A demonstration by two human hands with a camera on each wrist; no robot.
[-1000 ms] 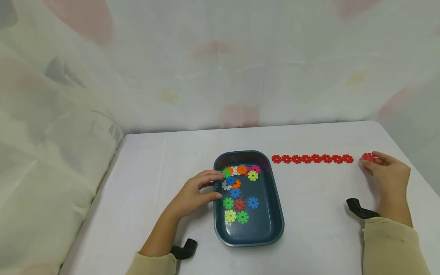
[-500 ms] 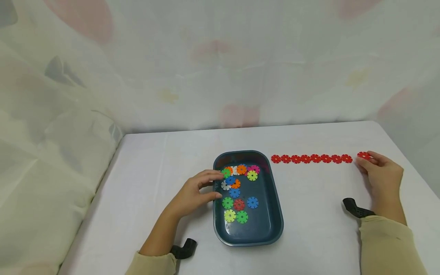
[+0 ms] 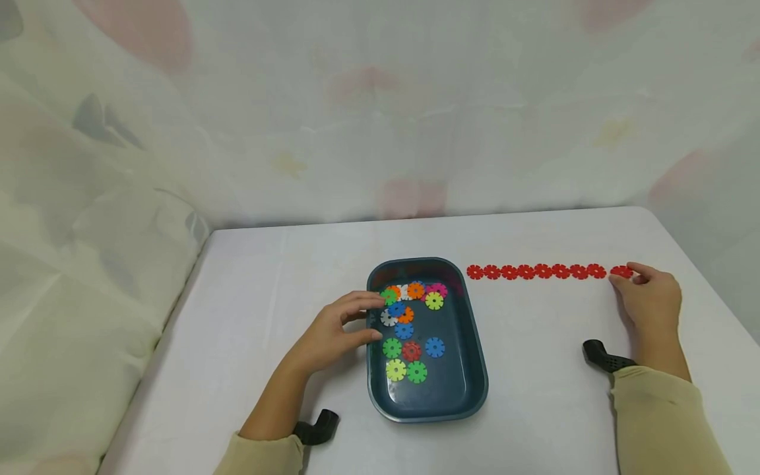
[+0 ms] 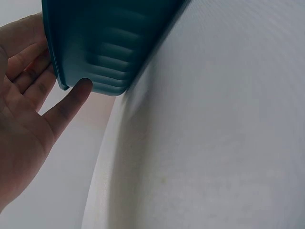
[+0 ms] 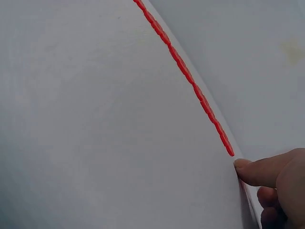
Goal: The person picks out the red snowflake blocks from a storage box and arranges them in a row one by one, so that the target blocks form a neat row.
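Thumb and fingertips of my right hand point(image 3: 650, 298) pinch a red notched plastic disc point(image 3: 621, 271), a snowflake-shaped building piece, low at the table's right side. Just left of it, a straight row of red discs point(image 3: 543, 271) lies edge to edge; a narrow gap separates the held disc from the row's end. In the right wrist view, the thumb mostly hides that disc, below the end of the row point(image 5: 194, 85). My left hand point(image 3: 329, 338) rests with relaxed, spread fingers at the left rim of a dark teal tray point(image 3: 451, 392).
Inside the tray lie several loose discs, among them a green disc point(image 3: 417, 372), a blue disc point(image 3: 435, 348) and a red disc point(image 3: 411, 351). The white tabletop point(image 3: 534, 356) meets a patterned cloth backdrop point(image 3: 380, 132) behind. A black wrist mount point(image 3: 605, 356) projects from the right sleeve.
My right hand has moved left with the red disc, bringing it down from the row's far right to close beside the last disc. The left hand stays at the tray.
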